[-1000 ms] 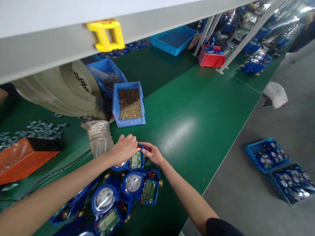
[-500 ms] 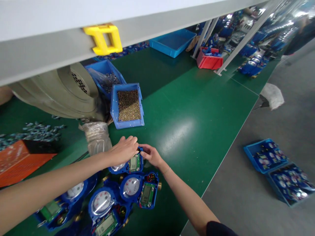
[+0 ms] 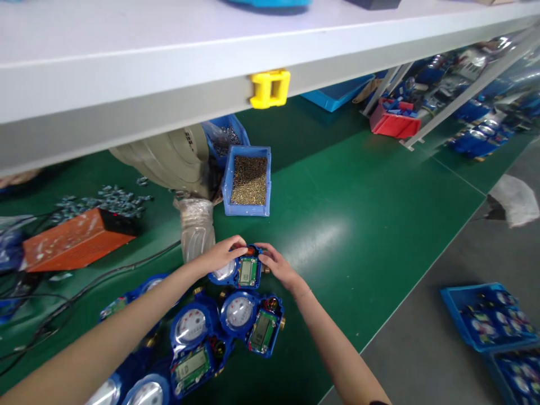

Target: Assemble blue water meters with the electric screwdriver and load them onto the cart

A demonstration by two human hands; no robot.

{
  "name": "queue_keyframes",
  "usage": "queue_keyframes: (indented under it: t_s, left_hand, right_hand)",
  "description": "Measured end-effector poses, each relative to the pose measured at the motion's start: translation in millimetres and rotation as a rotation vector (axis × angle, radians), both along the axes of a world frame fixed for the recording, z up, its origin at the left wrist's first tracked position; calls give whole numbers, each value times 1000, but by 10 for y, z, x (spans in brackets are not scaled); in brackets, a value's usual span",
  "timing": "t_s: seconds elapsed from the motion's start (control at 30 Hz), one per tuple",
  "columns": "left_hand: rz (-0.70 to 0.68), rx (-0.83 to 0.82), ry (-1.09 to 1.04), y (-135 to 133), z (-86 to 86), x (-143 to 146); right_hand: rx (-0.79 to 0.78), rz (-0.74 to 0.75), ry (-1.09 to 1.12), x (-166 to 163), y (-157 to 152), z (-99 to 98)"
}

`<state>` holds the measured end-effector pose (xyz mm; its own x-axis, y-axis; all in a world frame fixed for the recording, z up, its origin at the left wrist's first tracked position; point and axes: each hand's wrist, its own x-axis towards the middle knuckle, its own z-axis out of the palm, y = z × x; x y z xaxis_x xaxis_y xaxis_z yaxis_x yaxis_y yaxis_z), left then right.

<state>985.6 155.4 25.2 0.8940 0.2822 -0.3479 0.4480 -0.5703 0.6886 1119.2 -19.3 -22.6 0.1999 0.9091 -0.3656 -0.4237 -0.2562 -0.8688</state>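
Observation:
A blue water meter (image 3: pixel 248 273) with a round dial and an uncovered green circuit board with a small display lies on the green bench. My left hand (image 3: pixel 223 254) grips it from the left, its fingertips at the top of the compartment beside a reddish part. From the right, my right hand (image 3: pixel 279 266) curls its thumb and fingers round the housing's edge. Nearer to me sits another meter (image 3: pixel 239 311) with its board exposed, and a further meter (image 3: pixel 190 326) is close against it. Several more lie partly under my left forearm.
A blue bin (image 3: pixel 248 210) of small brass-coloured screws stands beyond my hands, beside a beige blower (image 3: pixel 172 160) with a plastic-wrapped nozzle. An orange box (image 3: pixel 78 241) and cables lie left. A white shelf (image 3: pixel 169 84) overhangs the bench. Blue crates (image 3: pixel 458 320) sit on the floor.
The view has shifted, so the bench things appear farther right and more of the shelf shows. My left fingers have come down lower, uncovering the reddish part; both hands stay at the same meter.

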Motion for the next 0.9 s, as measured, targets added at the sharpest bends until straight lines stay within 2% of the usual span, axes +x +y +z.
queue_keyframes:
  t_s: [0.13, 0.27, 0.47, 0.6, 0.77, 0.9]
  left_hand:
    - [181, -39, -24, -100, -84, -33]
    - [293, -32, -64, -140, -132, -20]
    - [317, -12, -197, -137, -17, -167]
    - [375, 146, -222, -222, 81, -267]
    - [444, 332, -146, -448, 166, -236]
    - [356, 376, -74, -499, 287, -180]
  right_hand:
    - [-83, 6, -49, -21, 147, 104]
    - [-140, -31, -108, -102, 268, 145]
    - [-169, -23, -100, -142, 261, 210]
    - [-157, -29, -99, -135, 259, 200]
    - [-131, -35, -82, -141, 259, 112]
    - [-108, -28, -82, -140, 258, 71]
